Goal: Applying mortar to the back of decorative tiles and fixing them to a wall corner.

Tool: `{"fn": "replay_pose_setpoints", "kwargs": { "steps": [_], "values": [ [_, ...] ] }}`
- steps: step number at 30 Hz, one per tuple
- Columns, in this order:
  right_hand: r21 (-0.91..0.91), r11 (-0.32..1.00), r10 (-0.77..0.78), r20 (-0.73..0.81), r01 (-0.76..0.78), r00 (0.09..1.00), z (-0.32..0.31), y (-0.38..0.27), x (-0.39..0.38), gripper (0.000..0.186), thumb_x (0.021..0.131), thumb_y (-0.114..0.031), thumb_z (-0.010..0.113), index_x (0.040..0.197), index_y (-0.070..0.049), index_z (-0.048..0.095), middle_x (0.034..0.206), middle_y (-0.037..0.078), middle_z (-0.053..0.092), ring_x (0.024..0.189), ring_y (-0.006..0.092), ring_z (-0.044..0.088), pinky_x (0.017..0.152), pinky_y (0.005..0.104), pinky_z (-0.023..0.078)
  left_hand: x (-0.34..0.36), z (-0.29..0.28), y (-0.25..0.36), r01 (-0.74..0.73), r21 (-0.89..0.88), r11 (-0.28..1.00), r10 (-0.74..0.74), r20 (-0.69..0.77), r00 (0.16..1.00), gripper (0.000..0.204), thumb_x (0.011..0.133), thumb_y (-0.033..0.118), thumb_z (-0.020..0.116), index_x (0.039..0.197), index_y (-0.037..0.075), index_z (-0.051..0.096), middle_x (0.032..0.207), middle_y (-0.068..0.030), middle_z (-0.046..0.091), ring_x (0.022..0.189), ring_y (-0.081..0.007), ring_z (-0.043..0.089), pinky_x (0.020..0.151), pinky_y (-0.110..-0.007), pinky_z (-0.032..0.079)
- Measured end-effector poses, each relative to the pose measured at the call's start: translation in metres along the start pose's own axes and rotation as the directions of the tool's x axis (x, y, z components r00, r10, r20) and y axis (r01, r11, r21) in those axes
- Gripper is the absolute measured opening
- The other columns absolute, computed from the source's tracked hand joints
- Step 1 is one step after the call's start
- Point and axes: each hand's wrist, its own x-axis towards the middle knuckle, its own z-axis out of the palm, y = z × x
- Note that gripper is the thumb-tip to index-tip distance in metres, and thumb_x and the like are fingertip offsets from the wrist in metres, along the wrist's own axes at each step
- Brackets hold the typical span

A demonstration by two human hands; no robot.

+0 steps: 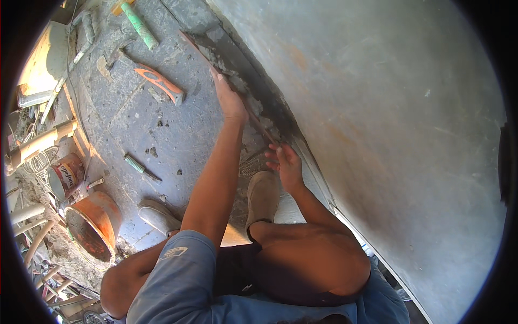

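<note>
A long, thin reddish-brown strip (258, 123) stands on edge along a band of wet grey mortar (237, 81) at the foot of the wall. My left hand (232, 101) grips the strip near its middle, fingers stretched along it and partly hidden. At the strip's near end, my right hand (288, 166) has its thumb and forefinger on it, with the other fingers loosely curled and apart. Left of my left hand, a claw hammer (159, 82) with an orange and black handle lies on the floor. Closer to my feet is a green-handled screwdriver (142, 168).
The smooth grey wall (399, 135) fills the right side. A green-handled tool (139, 26) lies at the far left. An orange bucket (110, 210), a brown tin (70, 171), cables and wooden pieces crowd the left edge. My shoes (263, 197) rest on the grey floor (121, 132).
</note>
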Motion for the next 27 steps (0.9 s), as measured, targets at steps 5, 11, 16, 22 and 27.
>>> {"fn": "replay_pose_setpoints", "kwargs": {
  "steps": [5,11,16,22,27],
  "values": [
    [0.167,0.985,0.056,-0.026,-0.051,0.998,-0.004,0.000,0.007,0.027,0.097,-0.024,0.057,0.119,-0.008,0.056,0.117,0.003,0.061,0.099,0.0146,0.061,0.078,0.0308,0.053,0.004,0.015,-0.009,-0.047,0.127,0.991,0.045,0.014,0.999,0.055,0.103,0.025,0.025,0.151,0.000,0.017,0.157,-0.0129,0.019,0.144,-0.0244,0.019,0.116,-0.032,0.016],
    [0.342,0.928,0.169,-0.027,-0.150,0.985,-0.004,0.007,0.011,0.032,0.095,-0.026,0.061,0.123,-0.012,0.055,0.118,0.001,0.061,0.101,0.0148,0.060,0.081,0.0330,0.050,0.013,0.013,-0.019,-0.061,0.200,0.978,0.061,0.004,0.998,0.055,0.103,0.028,0.025,0.152,0.005,0.015,0.157,-0.0091,0.019,0.142,-0.0235,0.022,0.116,-0.033,0.018],
    [0.348,0.927,0.175,-0.060,-0.144,0.983,-0.005,0.003,0.018,0.037,0.095,-0.028,0.061,0.127,-0.013,0.052,0.118,0.002,0.061,0.100,0.0152,0.060,0.081,0.0337,0.050,0.011,0.029,-0.017,-0.089,0.272,0.958,0.101,-0.031,0.994,0.056,0.103,0.027,0.025,0.149,-0.004,0.017,0.157,-0.0167,0.018,0.145,-0.0264,0.016,0.117,-0.033,0.014],
    [0.351,0.928,0.158,-0.069,-0.124,0.985,0.002,-0.004,0.021,0.041,0.095,-0.033,0.059,0.129,-0.013,0.050,0.120,0.001,0.060,0.102,0.0150,0.059,0.083,0.0340,0.049,0.012,0.035,-0.015,-0.121,0.284,0.951,0.128,-0.007,0.992,0.057,0.104,0.027,0.027,0.148,-0.007,0.016,0.157,-0.0202,0.017,0.146,-0.0275,0.015,0.117,-0.033,0.013],
    [0.347,0.933,0.141,-0.119,-0.092,0.983,0.005,-0.006,0.028,0.042,0.096,-0.036,0.057,0.130,-0.012,0.049,0.121,0.001,0.060,0.101,0.0147,0.059,0.083,0.0339,0.048,0.016,0.038,-0.018,-0.113,0.289,0.951,0.128,-0.033,0.991,0.058,0.104,0.027,0.027,0.149,-0.007,0.013,0.157,-0.0207,0.015,0.146,-0.0277,0.016,0.117,-0.033,0.013]
  ]
}}
